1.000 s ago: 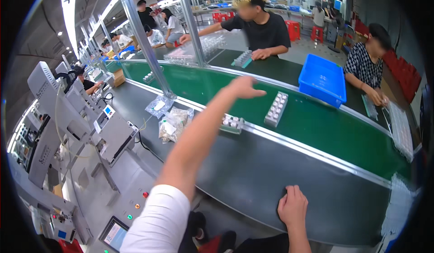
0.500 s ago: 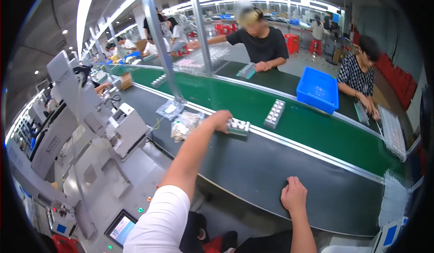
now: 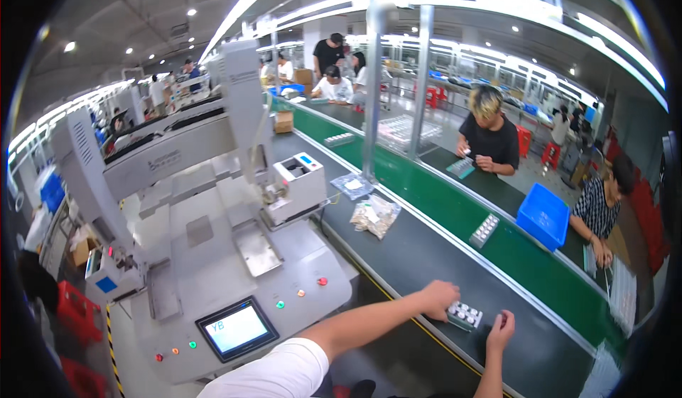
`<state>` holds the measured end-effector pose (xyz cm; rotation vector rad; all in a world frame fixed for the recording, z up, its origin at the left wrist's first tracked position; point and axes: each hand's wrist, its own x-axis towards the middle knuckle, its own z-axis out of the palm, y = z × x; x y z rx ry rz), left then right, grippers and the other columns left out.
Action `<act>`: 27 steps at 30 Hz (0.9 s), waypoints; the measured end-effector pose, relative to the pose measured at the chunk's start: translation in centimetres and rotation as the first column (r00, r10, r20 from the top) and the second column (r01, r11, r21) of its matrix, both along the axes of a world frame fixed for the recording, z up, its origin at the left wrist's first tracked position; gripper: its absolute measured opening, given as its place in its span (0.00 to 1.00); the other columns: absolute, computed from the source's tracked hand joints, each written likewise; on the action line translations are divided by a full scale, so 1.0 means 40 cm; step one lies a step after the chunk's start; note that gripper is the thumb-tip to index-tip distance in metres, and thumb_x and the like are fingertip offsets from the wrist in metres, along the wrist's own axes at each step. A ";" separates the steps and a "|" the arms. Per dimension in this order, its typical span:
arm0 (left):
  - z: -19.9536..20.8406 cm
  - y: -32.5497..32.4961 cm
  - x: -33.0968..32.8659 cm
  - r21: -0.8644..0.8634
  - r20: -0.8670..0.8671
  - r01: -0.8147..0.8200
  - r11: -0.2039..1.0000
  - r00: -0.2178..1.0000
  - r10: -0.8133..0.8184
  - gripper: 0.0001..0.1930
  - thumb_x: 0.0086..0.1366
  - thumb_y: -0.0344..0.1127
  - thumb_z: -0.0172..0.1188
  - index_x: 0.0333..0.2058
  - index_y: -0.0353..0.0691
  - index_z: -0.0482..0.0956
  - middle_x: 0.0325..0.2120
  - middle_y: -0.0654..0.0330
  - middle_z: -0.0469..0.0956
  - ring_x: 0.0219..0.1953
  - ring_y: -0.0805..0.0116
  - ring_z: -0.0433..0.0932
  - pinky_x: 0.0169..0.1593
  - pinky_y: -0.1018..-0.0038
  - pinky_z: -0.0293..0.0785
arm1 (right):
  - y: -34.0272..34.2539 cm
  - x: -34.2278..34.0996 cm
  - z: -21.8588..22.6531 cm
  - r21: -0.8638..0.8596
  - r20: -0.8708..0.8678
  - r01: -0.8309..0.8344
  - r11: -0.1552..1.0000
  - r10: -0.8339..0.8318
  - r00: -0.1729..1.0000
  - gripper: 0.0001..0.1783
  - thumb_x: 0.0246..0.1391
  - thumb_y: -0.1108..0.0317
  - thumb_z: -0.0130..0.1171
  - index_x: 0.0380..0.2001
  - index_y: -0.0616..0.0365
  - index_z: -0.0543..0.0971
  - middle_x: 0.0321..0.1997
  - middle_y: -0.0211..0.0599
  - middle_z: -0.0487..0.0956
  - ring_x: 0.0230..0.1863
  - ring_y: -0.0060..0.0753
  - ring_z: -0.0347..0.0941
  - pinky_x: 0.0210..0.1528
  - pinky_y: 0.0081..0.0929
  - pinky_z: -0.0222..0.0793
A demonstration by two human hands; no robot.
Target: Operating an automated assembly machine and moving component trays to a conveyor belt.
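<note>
Centrally, toward the lower right, a small rectangular tray with a pale greenish wall (image 3: 464, 325), filled with rows of white round-topped pieces (image 3: 466, 310), is seen on a long dark grey worktop (image 3: 419, 266). Its left end is gripped by the bare left hand (image 3: 440, 299), whose forearm is covered above the elbow by a white sleeve (image 3: 273, 371). The bare right hand (image 3: 501, 329) is held just beside the tray's right end, apart from it, loosely open with fingers slightly curled. Farther up the worktop, a clear plastic bag of small beige pieces (image 3: 375, 216) is laid near a flatter, bluish clear bag (image 3: 352, 185). Beyond a metal rail, a similar tray of white-topped pieces (image 3: 484, 230) is carried on a green conveyor belt (image 3: 444, 210). On the far side, a deep blue plastic bin (image 3: 543, 217) is placed between a co-worker in a black T-shirt (image 3: 490, 142) and another in a checked top (image 3: 594, 210). At left, a large pale grey machine (image 3: 170, 156) is fitted with a black-framed touchscreen (image 3: 236, 328).
</note>
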<state>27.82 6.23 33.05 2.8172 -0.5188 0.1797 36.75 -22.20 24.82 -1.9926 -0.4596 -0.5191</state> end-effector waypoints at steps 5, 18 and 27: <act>-0.024 0.010 -0.046 -0.076 0.071 -0.066 0.995 0.995 0.072 0.30 0.44 0.47 0.82 0.44 0.43 0.82 0.45 0.57 0.79 0.53 0.54 0.78 0.56 0.58 0.74 | 0.075 -0.093 0.104 -0.345 0.144 -0.245 0.906 0.309 0.940 0.31 0.54 0.62 0.67 0.60 0.63 0.77 0.57 0.50 0.75 0.61 0.56 0.69 0.67 0.47 0.63; -0.164 0.099 -0.131 -0.726 -0.006 -0.115 0.678 0.987 0.161 0.44 0.41 0.32 0.83 0.61 0.38 0.76 0.57 0.48 0.79 0.60 0.47 0.77 0.66 0.59 0.73 | 0.123 -0.129 0.211 -0.707 -0.054 -0.298 0.641 0.371 0.927 0.37 0.29 0.59 0.86 0.47 0.56 0.82 0.49 0.42 0.76 0.55 0.52 0.71 0.57 0.46 0.70; -0.141 0.138 -0.157 -0.868 -0.050 -0.107 0.484 0.990 0.129 0.47 0.42 0.26 0.83 0.63 0.35 0.71 0.50 0.55 0.83 0.54 0.62 0.81 0.64 0.67 0.75 | 0.147 -0.140 0.244 -0.672 -0.144 -0.391 0.629 0.407 0.902 0.34 0.41 0.61 0.81 0.51 0.58 0.79 0.51 0.43 0.76 0.59 0.51 0.70 0.61 0.44 0.66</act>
